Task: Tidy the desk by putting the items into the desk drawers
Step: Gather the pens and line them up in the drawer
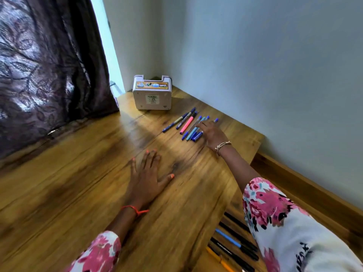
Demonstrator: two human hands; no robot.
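- While the left hand (146,179) lies flat and spread on the surface (78,183), we see the right hand (211,134), fingers loosely curled, reaching onto the pens (191,125) near the wall.
- Step, as we judge: gathering pens; next, close on them and carry them to the open drawer (231,242).
- Legible: "OPEL" on the white box (152,95).

The right hand (211,134) hides one pen's (215,120) barrel; the open drawer (232,205) is cut off below.
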